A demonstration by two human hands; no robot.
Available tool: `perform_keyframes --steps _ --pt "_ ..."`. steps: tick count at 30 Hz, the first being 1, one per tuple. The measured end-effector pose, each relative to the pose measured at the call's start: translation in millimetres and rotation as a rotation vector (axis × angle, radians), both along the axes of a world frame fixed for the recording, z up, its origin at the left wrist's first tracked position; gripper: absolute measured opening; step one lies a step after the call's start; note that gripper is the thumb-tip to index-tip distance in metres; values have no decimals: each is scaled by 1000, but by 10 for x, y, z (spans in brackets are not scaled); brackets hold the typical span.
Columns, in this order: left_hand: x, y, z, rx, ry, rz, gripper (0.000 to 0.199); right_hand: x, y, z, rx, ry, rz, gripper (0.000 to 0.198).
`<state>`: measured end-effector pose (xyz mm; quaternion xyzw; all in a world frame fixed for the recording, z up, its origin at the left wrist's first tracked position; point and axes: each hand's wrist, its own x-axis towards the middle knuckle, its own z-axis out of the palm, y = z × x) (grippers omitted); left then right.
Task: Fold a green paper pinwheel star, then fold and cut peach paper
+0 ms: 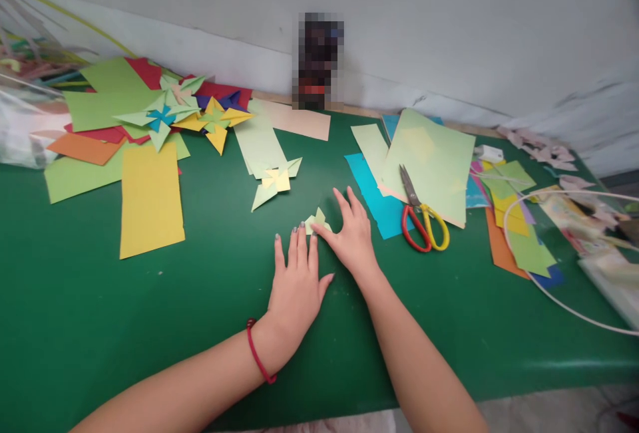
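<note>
Grn table (214, 313) by whitish wall (424, 20); L grip (295, 293) flat, R grip (355, 239) spread, both unclenched, touching folded ppr (320, 217).

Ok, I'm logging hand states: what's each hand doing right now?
Left hand: open, palm down, fingertips on the small folded paper.
Right hand: open, fingers spread, thumb at the same paper.

Left hand (296, 287), right hand (353, 239) touching folded paper (320, 217), scissors (414, 201) nearby

1. From here, I see my left arm (194, 380) slanting inward, left grip (298, 280) palm-down, fingers extended, thumb apart.
2. My right arm (422, 346) mirrors it, right grip (353, 233) spread, thumb pointing left.
</note>
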<state>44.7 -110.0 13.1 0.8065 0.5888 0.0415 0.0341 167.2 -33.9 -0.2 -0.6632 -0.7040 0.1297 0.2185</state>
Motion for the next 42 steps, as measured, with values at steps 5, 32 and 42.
perform_keyframes --steps 5,32,42 --pt "3 -2 -2 -8 23 -4 61 -15 9 -29 40 -13 -32 64" --pt "-55 4 23 59 1 -21 59 11 103 -60 126 63 -52 32" --pt "-417 483 44 92 -239 -154 24 100 196 -126 227 329 -72 38"
